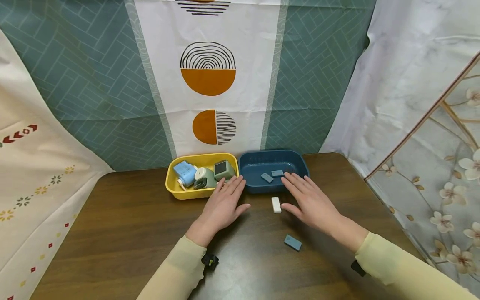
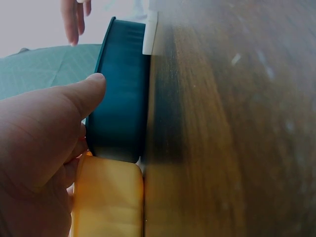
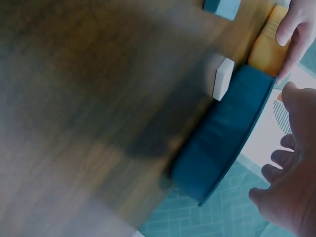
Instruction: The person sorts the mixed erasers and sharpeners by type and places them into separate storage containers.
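My left hand [image 1: 223,205] is held palm down with straight fingers, its fingertips over the near right corner of the yellow bin [image 1: 187,195]. My right hand [image 1: 313,205] hovers likewise, fingertips at the near right rim of the dark blue bin [image 1: 258,190]. Neither hand holds anything. Two small grey-blue blocks [image 1: 267,178] lie inside the blue bin. A white block [image 1: 276,205] is on the table in front of that bin, just left of my right thumb. Closer to me lies another grey-blue block [image 1: 292,242].
Inside the yellow bin are a light blue bottle-like object [image 1: 185,172], a grey-green piece with a white round top [image 1: 204,175] and a boxy green piece with a dark face [image 1: 223,170]. The two bins stand side by side at the back of the brown wooden table [image 1: 123,233], before a patterned cloth [image 1: 206,125].
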`<state>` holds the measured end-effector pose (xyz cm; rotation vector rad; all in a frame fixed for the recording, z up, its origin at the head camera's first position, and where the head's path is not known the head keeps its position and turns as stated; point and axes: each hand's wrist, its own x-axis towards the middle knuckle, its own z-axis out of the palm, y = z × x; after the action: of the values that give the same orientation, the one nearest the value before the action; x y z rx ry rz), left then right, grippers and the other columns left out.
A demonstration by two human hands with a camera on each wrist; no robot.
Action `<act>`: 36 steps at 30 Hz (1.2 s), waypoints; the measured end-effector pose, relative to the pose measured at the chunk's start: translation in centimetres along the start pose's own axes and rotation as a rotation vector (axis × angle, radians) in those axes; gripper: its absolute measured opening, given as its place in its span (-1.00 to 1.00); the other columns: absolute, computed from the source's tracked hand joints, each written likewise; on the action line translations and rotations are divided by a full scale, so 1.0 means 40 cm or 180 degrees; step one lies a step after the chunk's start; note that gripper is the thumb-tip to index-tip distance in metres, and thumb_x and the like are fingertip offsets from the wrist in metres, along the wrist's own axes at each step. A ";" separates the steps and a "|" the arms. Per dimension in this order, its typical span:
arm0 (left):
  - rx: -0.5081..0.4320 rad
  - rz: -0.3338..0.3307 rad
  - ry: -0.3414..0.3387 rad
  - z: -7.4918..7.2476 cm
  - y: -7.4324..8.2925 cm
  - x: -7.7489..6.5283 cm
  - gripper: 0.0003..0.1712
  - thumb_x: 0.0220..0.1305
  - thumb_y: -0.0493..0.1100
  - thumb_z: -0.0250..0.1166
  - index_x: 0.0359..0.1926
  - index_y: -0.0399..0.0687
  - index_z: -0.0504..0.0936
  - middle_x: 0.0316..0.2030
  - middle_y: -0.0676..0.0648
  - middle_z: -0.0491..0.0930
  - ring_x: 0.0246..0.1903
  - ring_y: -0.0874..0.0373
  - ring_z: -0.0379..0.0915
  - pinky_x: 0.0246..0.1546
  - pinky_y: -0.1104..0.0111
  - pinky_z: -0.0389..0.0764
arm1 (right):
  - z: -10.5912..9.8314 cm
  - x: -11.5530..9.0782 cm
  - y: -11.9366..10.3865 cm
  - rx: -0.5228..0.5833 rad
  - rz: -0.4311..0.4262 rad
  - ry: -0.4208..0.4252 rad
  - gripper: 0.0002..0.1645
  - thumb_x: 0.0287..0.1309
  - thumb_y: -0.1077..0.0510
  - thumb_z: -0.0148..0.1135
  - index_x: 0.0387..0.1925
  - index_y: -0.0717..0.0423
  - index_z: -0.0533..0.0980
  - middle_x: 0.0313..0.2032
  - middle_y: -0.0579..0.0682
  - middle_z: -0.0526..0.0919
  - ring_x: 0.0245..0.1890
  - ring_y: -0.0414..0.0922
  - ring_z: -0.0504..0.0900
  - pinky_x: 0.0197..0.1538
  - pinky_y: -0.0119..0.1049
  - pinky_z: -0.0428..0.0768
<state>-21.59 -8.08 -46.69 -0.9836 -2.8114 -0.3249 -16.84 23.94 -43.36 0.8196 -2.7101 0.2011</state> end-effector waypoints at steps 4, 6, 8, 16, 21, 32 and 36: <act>0.0009 -0.0003 0.0003 0.001 0.000 0.000 -0.07 0.64 0.29 0.24 0.73 -0.15 0.25 0.73 -0.16 0.14 0.71 -0.07 0.00 0.72 -0.04 -0.15 | 0.003 -0.018 -0.006 -0.0018 -0.0008 -0.0069 0.00 0.46 -0.21 0.45 0.65 0.26 0.34 0.65 0.21 0.32 0.65 0.21 0.28 0.63 0.28 0.22; 0.0012 -0.0014 -0.0008 0.001 0.000 0.000 -0.07 0.65 0.30 0.23 0.73 -0.14 0.24 0.73 -0.15 0.12 0.72 -0.06 -0.02 0.72 -0.04 -0.16 | 0.005 -0.029 -0.008 -0.0042 -0.0022 -0.0100 0.01 0.45 -0.21 0.46 0.64 0.26 0.34 0.65 0.21 0.32 0.64 0.21 0.29 0.63 0.29 0.23; 0.0010 -0.0007 0.0003 0.002 -0.001 0.000 -0.07 0.65 0.29 0.23 0.73 -0.14 0.24 0.73 -0.16 0.13 0.71 -0.07 -0.01 0.72 -0.05 -0.15 | 0.008 -0.041 -0.011 -0.0051 -0.0023 -0.0134 0.02 0.44 -0.22 0.47 0.64 0.26 0.34 0.64 0.21 0.33 0.64 0.21 0.29 0.62 0.29 0.23; 0.0041 -0.0010 -0.0004 0.008 -0.002 -0.004 -0.06 0.65 0.31 0.22 0.74 -0.13 0.23 0.73 -0.16 0.12 0.72 -0.07 -0.01 0.72 -0.05 -0.14 | 0.017 -0.085 -0.021 -0.0020 -0.0047 -0.0099 0.00 0.43 -0.20 0.49 0.63 0.26 0.37 0.62 0.20 0.38 0.61 0.21 0.36 0.59 0.31 0.29; 0.0040 -0.0004 0.0001 0.008 -0.002 -0.003 -0.06 0.64 0.30 0.23 0.73 -0.13 0.24 0.72 -0.18 0.15 0.71 -0.07 0.00 0.72 -0.05 -0.13 | 0.023 -0.115 -0.027 -0.0003 -0.0073 -0.0038 -0.01 0.39 -0.19 0.53 0.60 0.26 0.40 0.59 0.21 0.42 0.58 0.23 0.39 0.56 0.32 0.34; 0.0028 0.0007 -0.0002 0.002 -0.003 -0.003 -0.06 0.65 0.31 0.23 0.74 -0.13 0.23 0.72 -0.17 0.15 0.71 -0.08 0.00 0.72 -0.06 -0.12 | 0.035 -0.174 -0.046 0.0121 0.0105 -0.0256 -0.02 0.43 -0.24 0.48 0.61 0.22 0.41 0.62 0.16 0.39 0.61 0.19 0.36 0.57 0.31 0.31; 0.0058 0.0011 -0.0008 0.002 -0.003 -0.002 -0.06 0.65 0.31 0.21 0.74 -0.13 0.23 0.72 -0.17 0.14 0.71 -0.07 0.00 0.72 -0.05 -0.12 | 0.037 -0.188 -0.051 0.0103 0.0099 -0.0294 -0.03 0.43 -0.26 0.48 0.60 0.22 0.42 0.62 0.16 0.39 0.61 0.19 0.36 0.57 0.31 0.33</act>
<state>-21.59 -8.20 -46.82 -0.9858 -2.8095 -0.2975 -10.10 25.82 -47.11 0.8152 -2.8142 0.2196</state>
